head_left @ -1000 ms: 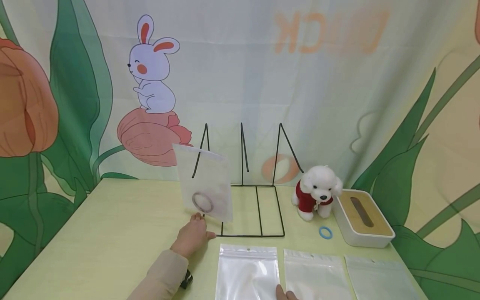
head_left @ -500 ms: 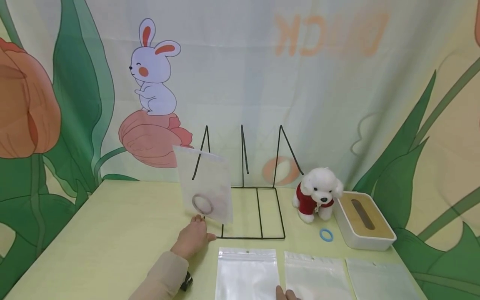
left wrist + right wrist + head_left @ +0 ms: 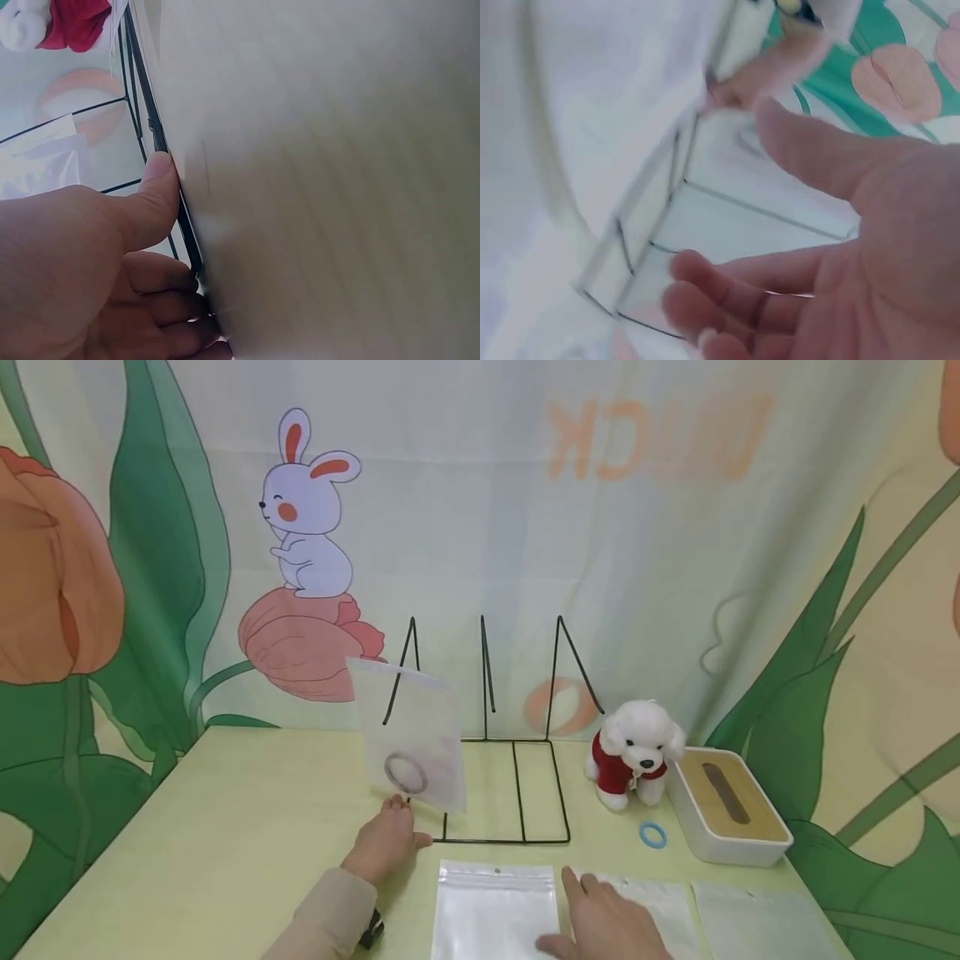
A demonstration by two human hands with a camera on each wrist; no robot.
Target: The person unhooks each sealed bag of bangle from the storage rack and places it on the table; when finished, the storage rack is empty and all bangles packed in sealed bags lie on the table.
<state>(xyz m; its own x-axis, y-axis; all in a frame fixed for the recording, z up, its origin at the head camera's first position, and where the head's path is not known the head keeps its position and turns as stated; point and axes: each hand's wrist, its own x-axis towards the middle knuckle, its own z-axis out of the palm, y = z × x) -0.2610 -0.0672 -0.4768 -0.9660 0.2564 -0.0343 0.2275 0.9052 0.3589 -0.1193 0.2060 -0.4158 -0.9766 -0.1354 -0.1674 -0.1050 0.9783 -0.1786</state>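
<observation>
A black wire display rack [image 3: 517, 841] stands on the table, with a translucent bag [image 3: 420, 718] hung on its left arm. Inside that bag a ring [image 3: 406, 773] shows through. My left hand [image 3: 384, 842] holds the rack's front left base corner; its thumb [image 3: 156, 176] lies on the thin bar and the bent fingers reach the corner. My right hand [image 3: 611, 918] holds nothing, its thumb apart from its fingers in the right wrist view. It hovers over the middle flat zip bag [image 3: 663, 902] and beside the left zip bag [image 3: 495, 910].
A third zip bag [image 3: 757, 922] lies at the right. Behind the row are a blue ring [image 3: 652, 835], a white toy dog [image 3: 637, 747] in red and a tissue box [image 3: 731, 810] with a wooden lid. A printed curtain [image 3: 465, 527] hangs behind the table.
My right hand has risen from the lower edge and moved forward over the zip bags. The left hand stays at the rack's corner. The head view has tilted up slightly.
</observation>
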